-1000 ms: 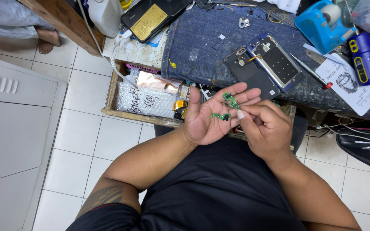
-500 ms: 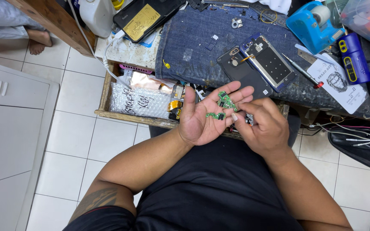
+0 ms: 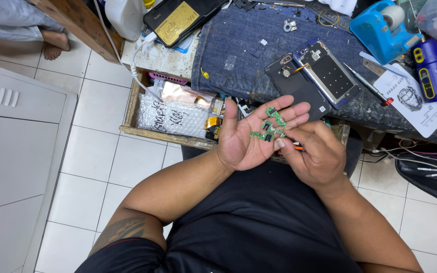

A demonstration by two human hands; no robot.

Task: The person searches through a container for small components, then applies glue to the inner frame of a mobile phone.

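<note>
The left hand (image 3: pixel 249 139) lies flat open, palm up, cradling several small green circuit boards (image 3: pixel 269 127) above the worktop (image 3: pixel 238 55) edge. The right hand (image 3: pixel 314 156), fingers curled, touches those boards with its fingertips.

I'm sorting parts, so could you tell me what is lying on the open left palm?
Several small green circuit boards lie on the left hand. The right hand touches them with its fingertips and covers the ones nearest it, so their count is unclear.

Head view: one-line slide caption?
Left hand cups small green circuit boards; right hand picks at them.
</note>
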